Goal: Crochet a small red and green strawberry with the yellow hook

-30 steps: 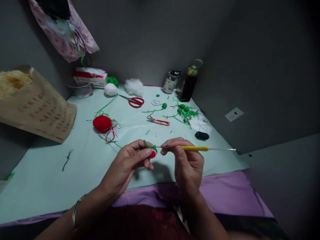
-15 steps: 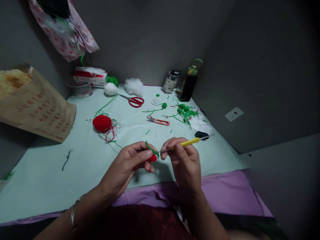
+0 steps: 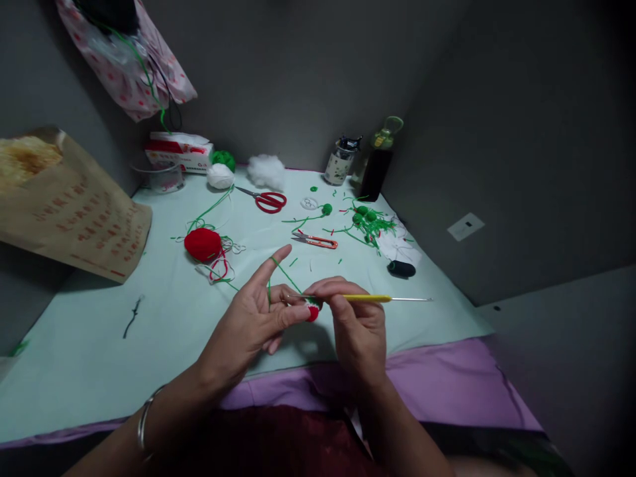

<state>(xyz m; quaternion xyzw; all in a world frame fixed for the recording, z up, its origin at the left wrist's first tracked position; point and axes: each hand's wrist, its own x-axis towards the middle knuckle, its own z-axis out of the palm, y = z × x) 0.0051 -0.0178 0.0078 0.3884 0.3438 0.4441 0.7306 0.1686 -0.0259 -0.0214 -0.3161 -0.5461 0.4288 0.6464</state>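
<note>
My left hand (image 3: 253, 315) pinches a small crocheted piece (image 3: 312, 311), red below with a white and green edge. Green yarn (image 3: 287, 275) runs from that piece up over my raised left index finger. In my right hand (image 3: 360, 324) is a crochet hook (image 3: 370, 299) with a yellow handle, held nearly level. Its thin metal shaft passes by the green edge of the piece toward my left fingers; the hook's tip there is hard to make out. The other metal end points right. My right fingertips touch or nearly touch the piece.
Red-handled scissors (image 3: 268, 201), orange thread snips (image 3: 315, 240) and a red yarn ball (image 3: 203, 245) lie beyond my hands. Green crocheted balls (image 3: 365, 215) and yarn scraps sit at right, near a dark bottle (image 3: 376, 172). A paper bag (image 3: 84, 212) stands left.
My left index finger has lifted, stretching green yarn over it. My right hand has moved slightly left and levelled the crochet hook, its shaft now across the top of the piece.
</note>
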